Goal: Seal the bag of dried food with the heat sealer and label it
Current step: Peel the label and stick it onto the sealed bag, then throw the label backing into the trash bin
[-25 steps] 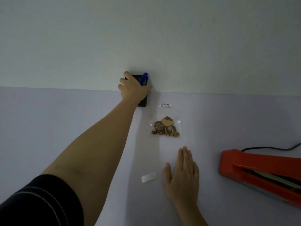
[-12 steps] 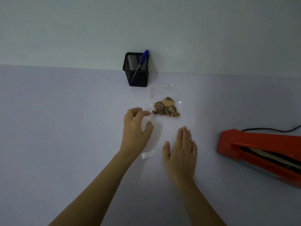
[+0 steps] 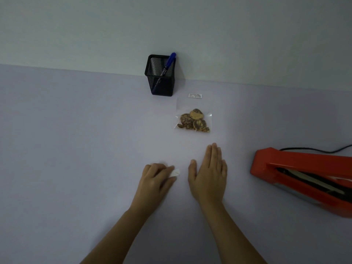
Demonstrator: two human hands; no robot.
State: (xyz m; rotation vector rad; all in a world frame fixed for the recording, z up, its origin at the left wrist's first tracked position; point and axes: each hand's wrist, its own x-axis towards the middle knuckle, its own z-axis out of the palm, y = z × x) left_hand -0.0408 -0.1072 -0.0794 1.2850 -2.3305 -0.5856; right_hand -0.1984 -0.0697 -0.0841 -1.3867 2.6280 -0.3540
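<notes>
**Pinching a white slip (image 3: 175,172) w/ left hand (image 3: 156,180); bag (image 3: 194,119) lies farther back**

Table (image 3: 76,149), pale lilac, fills most of the view & meets a plain light wall (image 3: 171,25) at the back. Heat sealer (image 3: 297,164), red, sits at the table's right edge. Its arm is raised a bit, so a gap shows btwn arm & base. A black cable (image 3: 312,149) runs off to the right from behind it.

Right hand (image 3: 208,178) lies palm down on the table, front-center. Its fingers are straight & close together, thumb out to the side, holding nothing. Left hand is just beside it on the left, apart from it. Its fingers (image 3: 154,167) are curled in, thumb & forefinger nipping the white slip, which sticks out toward the right hand.

Pen holder (image 3: 167,86), black mesh, square, stands upright at the back agst the wall. A blue pen (image 3: 169,63) leans inside it, its top poking above the rim at the right corner.

Bag, clear plastic, lies flat on the table btwn the pen holder & the right hand, apart from both hands & well apart from the heat sealer. Brown dried pieces are bunched in its near half. Label (image 3: 195,95), small & white w/ print too tiny to read, sits at the bag's far edge. Stuck on or just lying there, can't tell.
</notes>
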